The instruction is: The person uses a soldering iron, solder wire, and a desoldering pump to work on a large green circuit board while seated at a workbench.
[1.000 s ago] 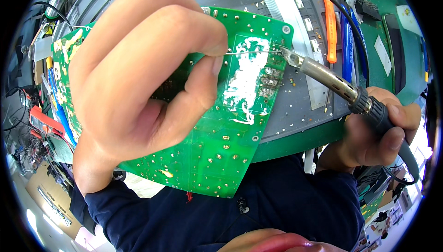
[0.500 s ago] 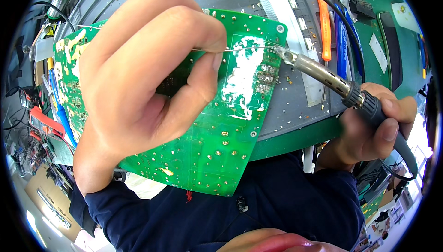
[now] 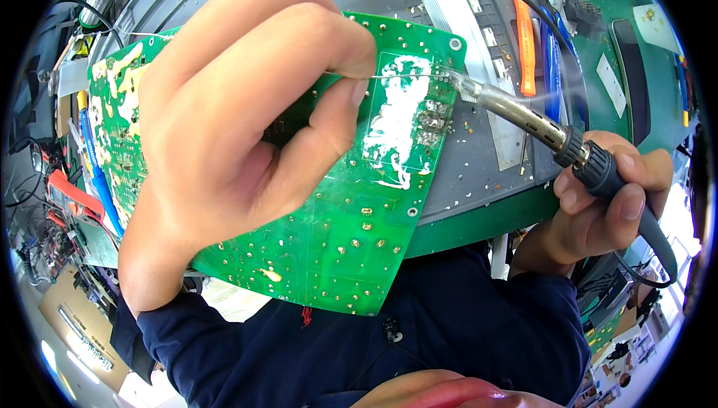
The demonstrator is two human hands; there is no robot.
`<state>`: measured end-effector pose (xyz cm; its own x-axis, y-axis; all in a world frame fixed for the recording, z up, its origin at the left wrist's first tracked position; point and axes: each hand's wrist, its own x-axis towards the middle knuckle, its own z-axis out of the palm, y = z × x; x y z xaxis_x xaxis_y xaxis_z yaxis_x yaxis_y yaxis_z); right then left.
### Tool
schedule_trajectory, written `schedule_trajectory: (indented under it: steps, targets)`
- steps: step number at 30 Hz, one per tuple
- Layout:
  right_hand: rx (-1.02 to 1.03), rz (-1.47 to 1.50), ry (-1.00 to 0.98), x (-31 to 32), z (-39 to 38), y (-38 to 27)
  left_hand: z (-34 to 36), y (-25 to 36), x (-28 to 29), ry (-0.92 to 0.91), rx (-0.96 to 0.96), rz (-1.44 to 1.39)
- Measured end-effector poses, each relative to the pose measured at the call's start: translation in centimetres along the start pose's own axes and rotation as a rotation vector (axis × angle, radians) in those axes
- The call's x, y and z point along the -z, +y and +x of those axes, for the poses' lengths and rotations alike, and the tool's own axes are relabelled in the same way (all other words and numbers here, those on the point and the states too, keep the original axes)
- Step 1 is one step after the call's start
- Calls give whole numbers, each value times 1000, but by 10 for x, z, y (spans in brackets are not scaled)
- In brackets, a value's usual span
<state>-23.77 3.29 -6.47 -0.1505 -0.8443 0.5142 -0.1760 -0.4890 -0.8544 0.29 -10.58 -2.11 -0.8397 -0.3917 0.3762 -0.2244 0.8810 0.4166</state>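
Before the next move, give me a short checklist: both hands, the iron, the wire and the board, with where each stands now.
1. Left hand pinching the thin wire: ok.
2. Right hand holding the soldering iron by its dark handle: ok.
3. Right hand clear of the metal barrel: ok.
4. Iron's tip over the circuit board, near its edge: ok.
5. Wire end touching the tip: cannot tell, too small.
6. Board firmly supported: cannot tell.

Glossy, smooth green gleams off the circuit board (image 3: 329, 258), broken by a rough, matt white patch (image 3: 395, 124)! Thin bare metal in the solder wire (image 3: 404, 77); the soldering iron (image 3: 574, 150) brings a worn metal barrel (image 3: 523, 117) and matt black plastic grip (image 3: 603, 174); dark matt cloth for the shirt (image 3: 299, 356).
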Motion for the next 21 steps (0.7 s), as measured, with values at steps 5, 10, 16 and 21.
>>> schedule_trajectory:
  steps: [5, 10, 16, 21]
  targets:
    - [-53, 24, 52, -7, 0, -5, 2, -1, 2, -26, -26, 12]
    - [-121, -36, 175, -14, -1, -8, -9, -13, -14, 135, -45, -125]
    - [-142, -51, 201, -15, -2, -9, -2, -1, -2, 38, 14, -65]
    - [-135, -61, 195, -14, 0, -9, 0, -6, 2, 21, -42, -37]
